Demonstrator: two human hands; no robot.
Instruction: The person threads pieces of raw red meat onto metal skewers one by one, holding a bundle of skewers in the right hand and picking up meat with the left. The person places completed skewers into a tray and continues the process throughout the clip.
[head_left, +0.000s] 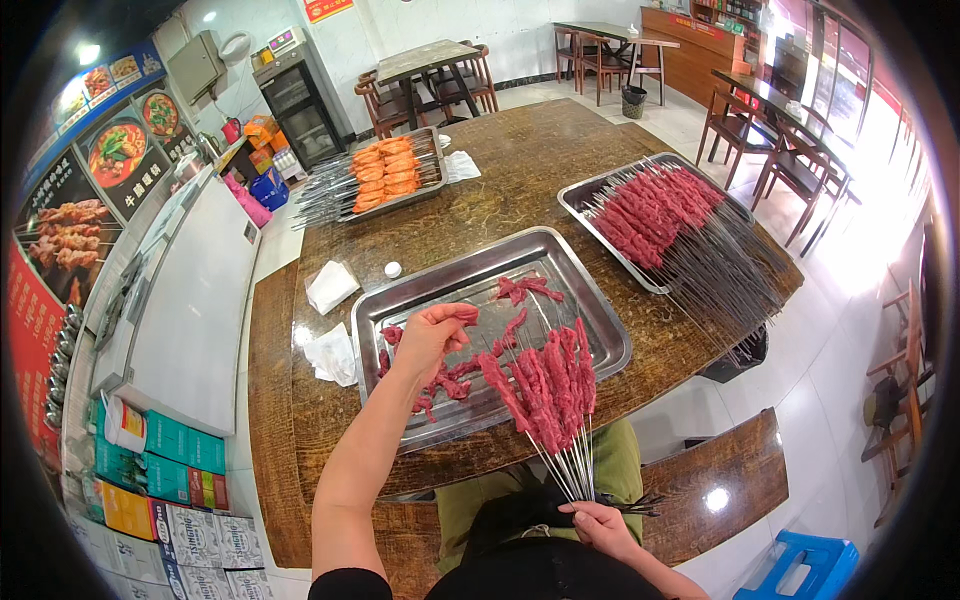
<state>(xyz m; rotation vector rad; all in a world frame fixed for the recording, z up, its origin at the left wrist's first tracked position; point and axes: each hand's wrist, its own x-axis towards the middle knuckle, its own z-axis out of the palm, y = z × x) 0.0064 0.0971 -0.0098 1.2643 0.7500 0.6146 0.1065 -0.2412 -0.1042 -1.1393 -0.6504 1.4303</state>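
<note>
My left hand (437, 337) is over the near-left part of a steel tray (611, 330), its fingers closed on a strip of raw red meat (466, 315). Loose strips of raw meat (452, 382) lie below it, and more pieces (529, 288) lie near the tray's far side. My right hand (600, 525), near my lap, grips the lower ends of a fanned bunch of metal skewers (574, 469). Raw meat (551, 386) is threaded on their upper parts, which reach over the tray's near edge.
On the wooden table (517, 165) stand a tray of orange meat skewers (442, 161) and a tray heaped with red meat skewers (571, 196). Crumpled tissues (330, 356) and a white cap (393, 269) lie left of the middle tray. A blue stool (829, 559) is at lower right.
</note>
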